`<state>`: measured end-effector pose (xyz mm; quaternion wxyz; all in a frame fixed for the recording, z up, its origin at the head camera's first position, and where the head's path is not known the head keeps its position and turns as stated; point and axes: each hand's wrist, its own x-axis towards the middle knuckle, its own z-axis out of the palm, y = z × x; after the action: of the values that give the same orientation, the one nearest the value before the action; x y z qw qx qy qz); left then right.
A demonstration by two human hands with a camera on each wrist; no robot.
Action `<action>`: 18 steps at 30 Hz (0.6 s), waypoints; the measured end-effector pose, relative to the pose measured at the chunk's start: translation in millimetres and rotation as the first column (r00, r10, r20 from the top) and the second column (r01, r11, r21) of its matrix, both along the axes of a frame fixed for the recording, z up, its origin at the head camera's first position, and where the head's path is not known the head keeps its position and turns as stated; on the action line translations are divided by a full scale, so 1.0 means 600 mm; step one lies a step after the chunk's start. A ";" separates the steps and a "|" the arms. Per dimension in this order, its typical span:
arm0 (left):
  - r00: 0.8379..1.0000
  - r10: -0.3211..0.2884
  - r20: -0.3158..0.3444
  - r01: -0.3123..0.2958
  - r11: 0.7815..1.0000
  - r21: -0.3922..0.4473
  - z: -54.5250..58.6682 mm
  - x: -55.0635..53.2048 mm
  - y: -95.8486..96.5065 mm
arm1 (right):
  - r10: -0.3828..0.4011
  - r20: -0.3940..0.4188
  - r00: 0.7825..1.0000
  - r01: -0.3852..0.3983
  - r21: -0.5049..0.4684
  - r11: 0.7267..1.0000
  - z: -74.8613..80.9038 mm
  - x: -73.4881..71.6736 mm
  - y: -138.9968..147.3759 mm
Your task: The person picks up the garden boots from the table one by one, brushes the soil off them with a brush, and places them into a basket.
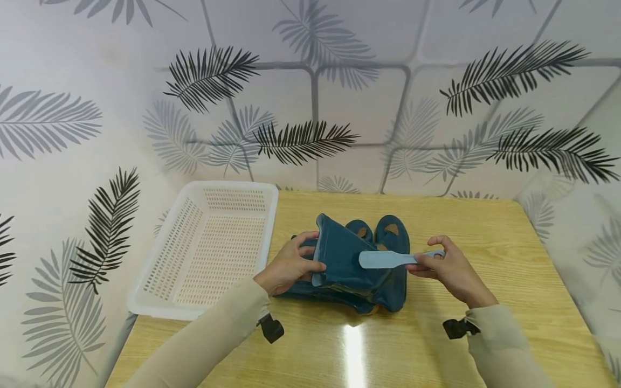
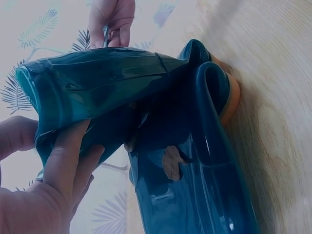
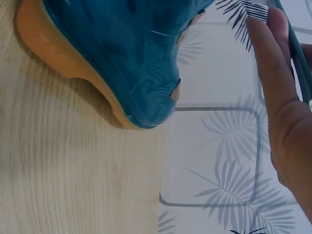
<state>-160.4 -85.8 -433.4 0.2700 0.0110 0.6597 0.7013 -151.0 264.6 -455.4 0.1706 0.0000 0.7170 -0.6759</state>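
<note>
A pair of dark teal rain boots with tan soles lies on the table, with brown patches on them. The upper boot's shaft is raised and tilted over the other boot. My left hand grips this shaft at its open rim, thumb and fingers spread around the edge. In my right hand is a light blue, paddle-shaped tool, pinched by its long handle. Its flat head overlaps the shaft in the head view; its underside is hidden. The right wrist view shows one boot's toe and sole beside the hand.
A white perforated plastic basket stands at the table's left, just beyond the left forearm. The wood-patterned table meets a wall with a leaf print behind the boots.
</note>
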 end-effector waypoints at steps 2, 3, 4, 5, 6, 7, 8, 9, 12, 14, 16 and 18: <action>1.000 0.000 0.000 0.000 1.000 0.005 0.001 0.000 0.001 | -0.015 0.001 1.000 0.015 -0.046 0.999 0.003 -0.002 0.001; 1.000 0.001 -0.001 -0.001 1.000 0.007 0.001 0.000 0.001 | -0.020 0.002 1.000 0.020 -0.078 0.997 0.004 -0.003 -0.001; 1.000 0.003 0.000 -0.003 1.000 0.009 0.002 0.000 0.002 | -0.022 0.004 1.000 0.022 -0.105 0.994 0.004 -0.004 -0.003; 1.000 0.004 0.002 -0.004 1.000 0.010 0.002 0.000 0.002 | -0.021 0.005 1.000 0.022 -0.123 0.992 0.003 -0.005 -0.006; 1.000 0.004 0.002 -0.004 1.000 0.012 0.003 0.000 0.002 | -0.021 0.009 1.000 0.022 -0.134 0.991 0.002 -0.005 -0.010; 1.000 0.002 -0.002 -0.002 1.000 0.011 0.003 0.000 0.002 | -0.016 0.010 1.000 0.017 -0.134 0.991 0.002 -0.006 -0.014; 1.000 0.002 -0.006 -0.002 1.000 0.009 0.003 0.000 0.002 | -0.008 0.007 1.000 0.009 -0.128 0.992 0.000 -0.006 -0.018; 1.000 0.001 -0.007 -0.001 1.000 0.007 0.003 0.000 0.003 | 0.001 0.005 1.000 0.000 -0.115 0.993 -0.001 -0.006 -0.020; 1.000 -0.001 -0.013 0.001 1.000 -0.001 0.002 0.000 0.003 | 0.014 -0.003 1.000 -0.014 -0.041 0.999 -0.002 -0.005 -0.020; 1.000 0.001 -0.007 -0.001 1.000 -0.003 0.002 0.001 0.003 | 0.013 -0.004 1.000 -0.013 0.005 1.000 -0.001 -0.003 -0.014; 1.000 0.000 -0.002 0.000 1.000 -0.004 0.001 0.001 0.002 | 0.009 0.004 1.000 -0.009 0.026 1.000 0.002 -0.002 -0.006; 1.000 0.004 0.002 -0.004 1.000 -0.005 0.002 0.000 0.001 | 0.001 0.010 1.000 -0.001 0.016 1.000 0.005 -0.003 0.001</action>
<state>-160.2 -84.9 -432.2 0.2693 0.0082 0.6610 0.7004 -152.7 265.0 -452.3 0.1746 0.0046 0.7216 -0.6699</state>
